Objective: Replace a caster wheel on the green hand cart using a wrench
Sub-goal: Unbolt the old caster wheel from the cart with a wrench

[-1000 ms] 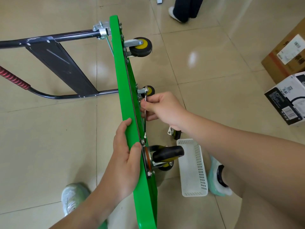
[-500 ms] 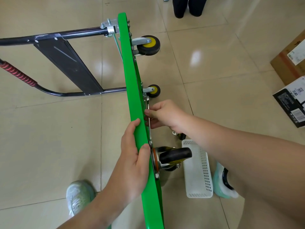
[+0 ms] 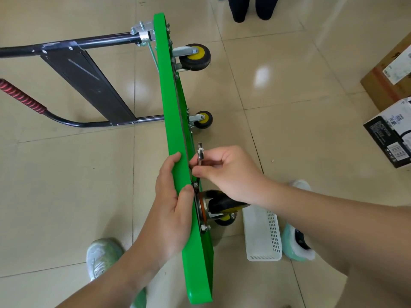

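The green hand cart (image 3: 171, 121) stands on its long edge on the floor, wheels facing right. My left hand (image 3: 172, 207) grips the upper edge of the green deck. A silver wrench (image 3: 200, 154) lies along the deck's underside, and my right hand (image 3: 229, 172) pinches its handle. The wrench's lower end sits by a bolt (image 3: 195, 185) on the plate of the near caster wheel (image 3: 224, 205), which is black with a yellow hub. Two more yellow-hubbed casters (image 3: 195, 56) (image 3: 203, 120) stick out farther along the deck.
A white perforated basket (image 3: 262, 236) lies on the tiles right of the near caster. My shoes (image 3: 102, 256) (image 3: 298, 241) flank the cart. The black folded handle (image 3: 84, 81) with its red grip extends left. Cardboard boxes (image 3: 391, 130) stand at the right; another person's legs (image 3: 251, 7) are at top.
My right hand has slid down the wrench handle toward the near caster, and the wrench's free end has swung out from the deck. The view has shifted slightly; my left hand keeps its grip.
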Tool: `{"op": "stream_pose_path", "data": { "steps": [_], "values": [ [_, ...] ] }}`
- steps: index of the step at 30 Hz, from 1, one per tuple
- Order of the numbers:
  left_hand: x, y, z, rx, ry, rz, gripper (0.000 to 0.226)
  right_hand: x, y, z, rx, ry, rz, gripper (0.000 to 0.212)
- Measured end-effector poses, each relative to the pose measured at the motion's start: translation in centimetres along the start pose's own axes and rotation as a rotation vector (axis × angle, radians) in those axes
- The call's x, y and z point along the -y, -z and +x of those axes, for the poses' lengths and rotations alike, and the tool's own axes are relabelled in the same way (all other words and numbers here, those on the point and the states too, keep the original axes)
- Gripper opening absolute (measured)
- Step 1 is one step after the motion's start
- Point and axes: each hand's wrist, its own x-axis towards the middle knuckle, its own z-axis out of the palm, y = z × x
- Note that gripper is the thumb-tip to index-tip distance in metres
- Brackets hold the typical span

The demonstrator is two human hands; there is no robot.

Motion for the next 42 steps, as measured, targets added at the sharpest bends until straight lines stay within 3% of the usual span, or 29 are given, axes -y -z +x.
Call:
{"op": "stream_pose_path", "data": {
  "steps": [9,16,26,33,42],
  "values": [
    [-0.1,-0.2,-0.1,-0.013,-0.012,-0.029,0.058,0.2,0.8,-1.6,-0.117,0.098,0.064,0.029],
    [0.1,-0.1,-0.1,0.005,0.010,-0.010,0.060,1.6,2.1,1.3,-0.207,0.104,0.051,0.018],
    [0.3,0.0,0.0,0.023,-0.008,0.005,0.058,-0.3,1.6,6.3,-0.145,-0.142,-0.007,0.007],
    [0.4,0.1,0.0,0.027,-0.001,0.009,0.059,-1.4,1.1,7.2,-0.048,-0.331,0.032,0.019],
    [0.2,0.2,-0.1,0.032,-0.008,0.011,0.058,-0.8,0.5,5.9,-0.051,-0.206,-0.016,0.007]
  ]
}}
